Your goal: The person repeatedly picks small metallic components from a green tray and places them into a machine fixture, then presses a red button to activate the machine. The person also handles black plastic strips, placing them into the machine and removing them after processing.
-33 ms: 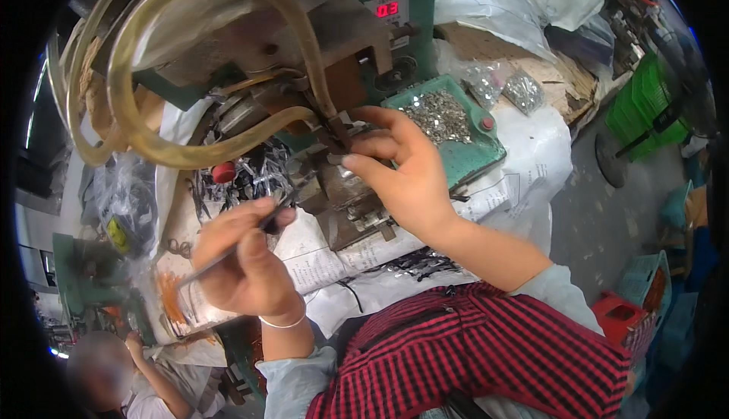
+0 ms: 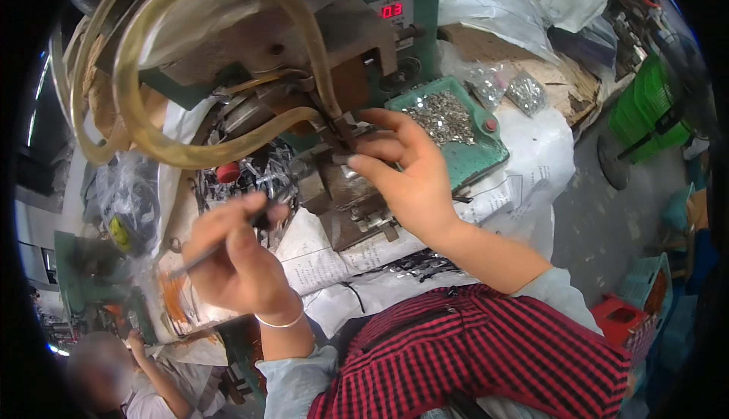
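While my right hand [image 2: 410, 180] pinches a small part at the press die [image 2: 345, 191], left hand [image 2: 235, 259] grips a thin pick [image 2: 220, 244]; I'd keep fingertips clear.

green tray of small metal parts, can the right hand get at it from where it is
Probably yes: the right hand is at the machine's fixture right beside the green tray, whose open top faces up, and nothing lies between them.

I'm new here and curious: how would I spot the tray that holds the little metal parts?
Find the big green machine with looping yellowish hoses. Just right of the person's right hand sits a shallow green tray heaped with small silvery pieces. Unlike the clear bags of parts behind it, it is open and rigid.
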Tool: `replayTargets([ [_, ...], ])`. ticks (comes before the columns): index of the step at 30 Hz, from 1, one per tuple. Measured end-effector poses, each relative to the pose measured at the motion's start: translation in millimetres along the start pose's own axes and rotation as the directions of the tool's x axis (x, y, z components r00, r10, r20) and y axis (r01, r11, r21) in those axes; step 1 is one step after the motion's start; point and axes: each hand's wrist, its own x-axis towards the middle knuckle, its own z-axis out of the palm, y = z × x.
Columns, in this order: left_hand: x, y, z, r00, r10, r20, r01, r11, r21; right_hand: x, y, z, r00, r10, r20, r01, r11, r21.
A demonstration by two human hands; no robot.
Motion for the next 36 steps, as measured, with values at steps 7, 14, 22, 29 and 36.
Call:
replayTargets([
  [7, 22, -13, -7, 0.988, -0.153, -0.02, 0.152, 0.988, -0.027, 0, -13, 3, 0.992, 0.123, 0.028, -0.126, 0.965, 0.229],
  [14, -17, -7, 8, 0.764, 0.217, 0.608, -0.485, 0.814, 0.319, 0, -19, -33, 0.961, -0.195, 0.198, 0.26, 0.881, -0.395],
  [22, -42, -26, 29, 0.718, 0.306, 0.625, -0.591, 0.743, 0.315, 1, 46, -151, 0.97, -0.238, 0.058, 0.191, 0.586, -0.787],
  [29, -39, -29, 31, 0.71, 0.324, 0.626, -0.613, 0.721, 0.322, 7, 40, -160, 0.978, -0.199, 0.067, 0.143, 0.399, -0.906],
  [36, -60, -13, 25, 0.835, 0.107, 0.54, -0.361, 0.846, 0.391, 4, 54, -133, 0.959, -0.273, 0.073, 0.112, 0.133, -0.985],
])
